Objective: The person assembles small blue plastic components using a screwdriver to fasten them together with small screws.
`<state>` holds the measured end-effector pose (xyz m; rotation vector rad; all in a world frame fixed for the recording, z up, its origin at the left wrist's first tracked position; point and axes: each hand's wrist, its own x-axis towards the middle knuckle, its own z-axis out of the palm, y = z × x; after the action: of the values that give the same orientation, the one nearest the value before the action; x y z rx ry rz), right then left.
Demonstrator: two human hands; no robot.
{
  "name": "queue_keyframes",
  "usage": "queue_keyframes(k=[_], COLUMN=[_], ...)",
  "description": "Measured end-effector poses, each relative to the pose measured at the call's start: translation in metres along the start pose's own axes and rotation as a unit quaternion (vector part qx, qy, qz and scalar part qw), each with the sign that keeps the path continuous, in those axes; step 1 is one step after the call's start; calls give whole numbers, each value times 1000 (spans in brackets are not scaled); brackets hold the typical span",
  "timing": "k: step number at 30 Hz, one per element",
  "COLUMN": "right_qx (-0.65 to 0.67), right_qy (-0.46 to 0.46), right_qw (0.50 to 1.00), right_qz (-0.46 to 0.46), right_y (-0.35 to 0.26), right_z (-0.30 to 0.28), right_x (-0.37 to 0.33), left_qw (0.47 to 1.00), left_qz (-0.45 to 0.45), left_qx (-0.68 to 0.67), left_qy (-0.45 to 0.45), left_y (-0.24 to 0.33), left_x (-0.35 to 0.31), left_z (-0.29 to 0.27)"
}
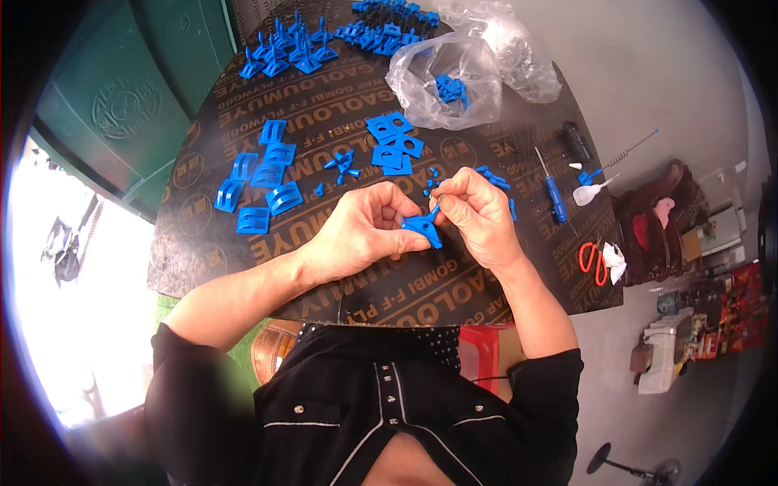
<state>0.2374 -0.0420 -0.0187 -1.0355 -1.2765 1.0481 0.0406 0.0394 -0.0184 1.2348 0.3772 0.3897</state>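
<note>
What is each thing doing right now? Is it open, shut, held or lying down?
Left hand: shut on the blue plastic piece.
Right hand: pinching a small blue pin into that piece.
Clear bag: open, blue parts inside.
Screwdriver: lying flat.
Red scissors: closed, lying flat.

We find ourselves in a small, makeshift assembly workshop. The surface point(243, 267) is a dark sheet of printed plywood, and beyond the left hand point(361, 231) lie batches of identical blue plastic parts point(263, 182), with more heaped in a clear plastic bag point(446, 81) farther off. To the right of the right hand point(478, 215) rest a blue-handled screwdriver point(555, 198) and red-handled scissors point(596, 263). Bare concrete floor point(648, 73) stretches past the far right edge, where cluttered oddments point(697, 324) stand.
</note>
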Motion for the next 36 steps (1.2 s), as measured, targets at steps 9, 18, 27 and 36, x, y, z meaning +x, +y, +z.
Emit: queue_keyframes(k=[9,18,27,36], right_qx=[12,25,14,-9], right_qy=[0,13,6,31], right_qw=[1000,999,1000,999], right_qz=[6,29,20,22], right_y=[0,-5,-6,-6], right_z=[2,4,6,7], right_x=[0,-1,1,1], left_qw=[1000,998,998,1000], left_qz=[5,45,51,9], left_qx=[14,26,10,-3], left_qy=[9,33,28,13], left_y=[1,-2,-4,1], left_x=[-1,2,3,2], left_z=[2,4,1,0])
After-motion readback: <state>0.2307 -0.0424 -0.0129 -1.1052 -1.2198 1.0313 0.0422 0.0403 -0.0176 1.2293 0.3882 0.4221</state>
